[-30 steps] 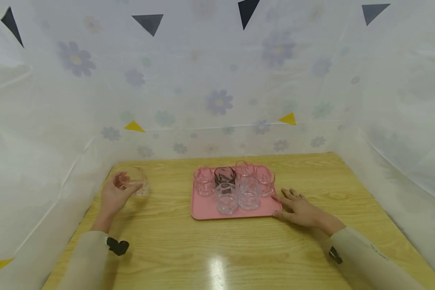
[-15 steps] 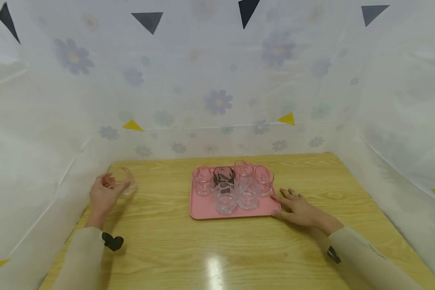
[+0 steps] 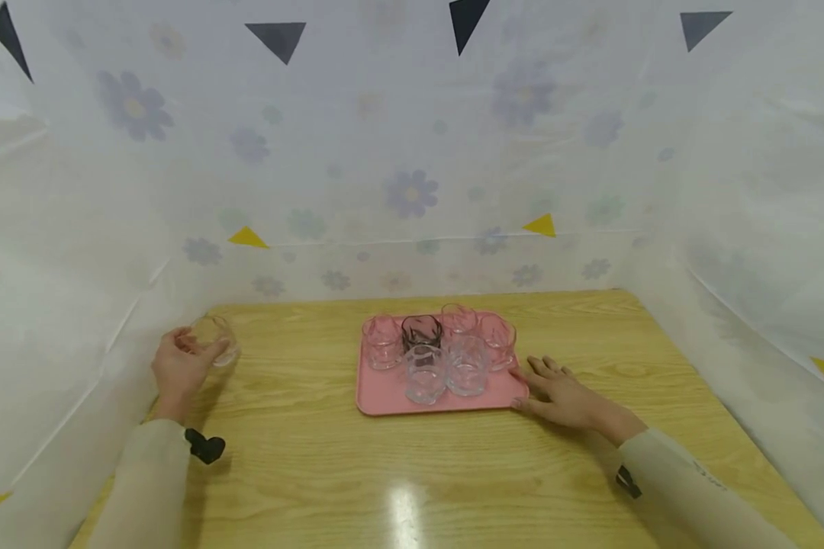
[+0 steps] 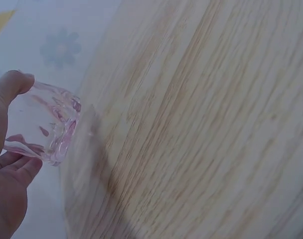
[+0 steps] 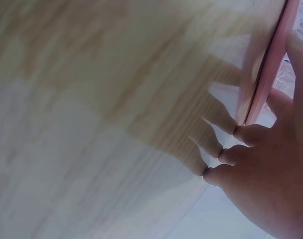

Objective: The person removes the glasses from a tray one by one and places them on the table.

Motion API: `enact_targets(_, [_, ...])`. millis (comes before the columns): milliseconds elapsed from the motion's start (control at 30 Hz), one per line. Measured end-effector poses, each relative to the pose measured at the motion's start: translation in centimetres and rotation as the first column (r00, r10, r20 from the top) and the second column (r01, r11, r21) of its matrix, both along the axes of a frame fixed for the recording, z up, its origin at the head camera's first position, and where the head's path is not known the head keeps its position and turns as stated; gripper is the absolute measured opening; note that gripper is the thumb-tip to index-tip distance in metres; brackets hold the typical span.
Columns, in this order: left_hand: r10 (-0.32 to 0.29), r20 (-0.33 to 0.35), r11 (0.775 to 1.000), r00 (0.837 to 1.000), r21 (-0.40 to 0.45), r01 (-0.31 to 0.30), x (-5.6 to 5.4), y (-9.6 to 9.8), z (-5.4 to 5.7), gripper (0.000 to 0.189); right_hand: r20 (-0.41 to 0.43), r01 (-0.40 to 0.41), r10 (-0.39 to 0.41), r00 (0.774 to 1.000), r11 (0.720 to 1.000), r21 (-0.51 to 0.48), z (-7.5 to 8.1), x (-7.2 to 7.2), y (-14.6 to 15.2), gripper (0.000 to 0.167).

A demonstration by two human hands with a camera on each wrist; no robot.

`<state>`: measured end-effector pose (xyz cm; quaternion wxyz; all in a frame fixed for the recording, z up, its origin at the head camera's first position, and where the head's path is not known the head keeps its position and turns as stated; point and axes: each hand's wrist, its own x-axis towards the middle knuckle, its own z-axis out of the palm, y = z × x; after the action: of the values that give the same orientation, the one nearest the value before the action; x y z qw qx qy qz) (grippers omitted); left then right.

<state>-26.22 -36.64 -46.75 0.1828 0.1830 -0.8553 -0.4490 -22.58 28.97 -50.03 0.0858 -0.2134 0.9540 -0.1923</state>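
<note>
At the table's far left, my left hand point(image 3: 181, 370) grips a glass cup point(image 3: 217, 341) between thumb and fingers. In the left wrist view the cup point(image 4: 54, 122) looks clear with a pink tint; I cannot tell whether its base touches the table. My right hand point(image 3: 563, 396) lies with fingers spread at the right edge of a pink tray point(image 3: 384, 400). In the right wrist view several fingertips rest on the table, and thumb and index finger are at the tray's rim point(image 5: 271, 69).
On the tray stand a dark grey cup point(image 3: 422, 332), clear cups point(image 3: 426, 377) in front and pinkish cups point(image 3: 383, 343) to the sides and behind. A white flowered sheet point(image 3: 412, 137) walls off the wooden table point(image 3: 302, 457) at the back and sides.
My left hand has moved left with the cup, toward the table's left edge. My right hand stays at the tray, and the cups on it have not moved.
</note>
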Motion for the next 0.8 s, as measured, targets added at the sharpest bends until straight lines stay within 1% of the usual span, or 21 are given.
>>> enact_targets(300, [-0.015,0.044,1.000,0.999,-0.004,0.015,-0.1,-0.7,-0.1,0.088,0.006,0.004,-0.004,1.000,1.000,0.000,-0.1,-0.1,0.1,0.080])
enact_targets(433, [-0.003,0.036,1.000,0.999,0.004,0.003,0.0,-1.0,-0.3,0.086,0.009,0.000,0.001,1.000,1.000,-0.003,0.0,-0.2,0.0,0.080])
enact_targets(600, [0.004,0.027,1.000,1.000,-0.014,-0.004,0.0,-1.3,-0.7,0.085,0.021,0.000,0.000,1.000,1.000,-0.003,0.0,-0.2,-0.1,0.081])
enact_targets(800, [0.007,0.021,1.000,1.000,0.001,-0.007,0.0,-1.3,-0.7,0.085,0.018,-0.006,0.006,1.000,1.000,-0.013,0.0,-0.3,-0.2,0.079])
